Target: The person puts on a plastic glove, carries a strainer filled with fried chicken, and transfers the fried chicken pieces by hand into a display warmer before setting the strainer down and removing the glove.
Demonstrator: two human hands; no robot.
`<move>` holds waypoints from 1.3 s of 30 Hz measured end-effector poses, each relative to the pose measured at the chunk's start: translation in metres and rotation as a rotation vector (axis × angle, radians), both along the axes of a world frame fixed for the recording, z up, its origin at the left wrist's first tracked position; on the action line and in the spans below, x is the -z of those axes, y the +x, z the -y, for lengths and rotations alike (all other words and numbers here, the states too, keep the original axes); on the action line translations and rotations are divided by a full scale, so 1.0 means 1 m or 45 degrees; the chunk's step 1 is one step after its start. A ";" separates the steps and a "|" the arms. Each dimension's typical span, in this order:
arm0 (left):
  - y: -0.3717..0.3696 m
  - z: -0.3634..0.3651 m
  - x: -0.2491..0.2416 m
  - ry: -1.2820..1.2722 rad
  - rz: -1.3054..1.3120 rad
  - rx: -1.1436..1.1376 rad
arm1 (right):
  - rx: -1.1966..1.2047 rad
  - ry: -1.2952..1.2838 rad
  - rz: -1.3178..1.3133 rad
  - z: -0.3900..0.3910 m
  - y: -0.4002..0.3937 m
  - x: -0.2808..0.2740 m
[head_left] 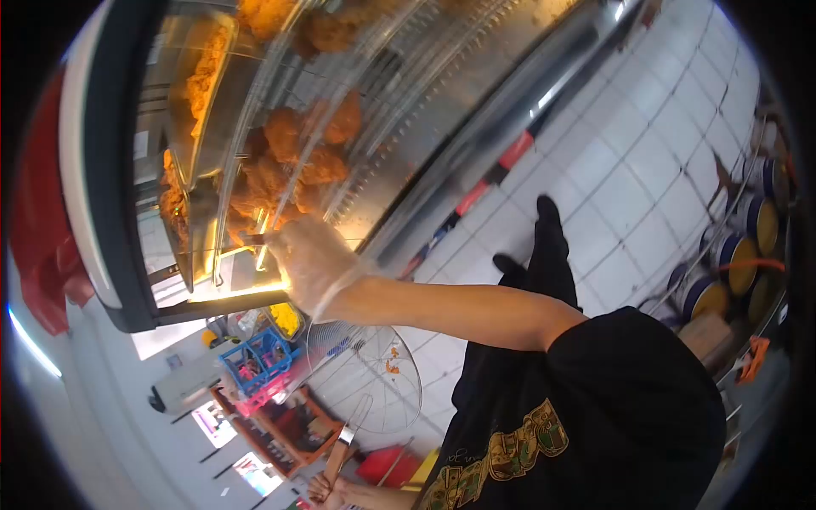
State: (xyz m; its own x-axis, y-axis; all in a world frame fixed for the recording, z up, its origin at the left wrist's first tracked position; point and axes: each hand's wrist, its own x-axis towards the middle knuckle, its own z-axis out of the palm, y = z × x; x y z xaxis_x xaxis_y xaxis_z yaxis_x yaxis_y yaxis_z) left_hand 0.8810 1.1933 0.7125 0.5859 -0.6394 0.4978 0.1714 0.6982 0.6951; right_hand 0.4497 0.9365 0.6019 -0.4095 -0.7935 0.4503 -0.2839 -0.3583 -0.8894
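Note:
My right hand (310, 251), in a clear plastic glove, reaches into the lit glass cabinet (110, 170) with its fingers curled near the frame edge. What it grips is too small to tell. Beside its fingers lie brown fried pieces (268, 183) on a rack. Low in the view, my left hand (327, 490) is closed around the wooden handle of a round wire strainer (365, 374). A few orange crumbs lie on the strainer's mesh, below my right forearm.
More fried food (204, 81) sits on the cabinet's other shelves. A blue basket (259, 361) stands beyond the strainer near an orange-brown rack (297, 433). Several round tins (731, 255) stand at the right, on the tiled floor (629, 170).

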 end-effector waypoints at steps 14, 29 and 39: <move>0.110 0.028 -0.002 0.129 0.126 0.296 | 0.118 0.341 -0.142 0.000 0.149 -0.033; 0.078 0.110 0.100 0.126 -0.003 0.947 | 0.038 0.317 0.396 -0.177 -0.040 0.087; -0.217 0.184 0.151 0.276 -0.480 1.497 | 1.032 0.882 1.620 -0.574 -0.098 0.263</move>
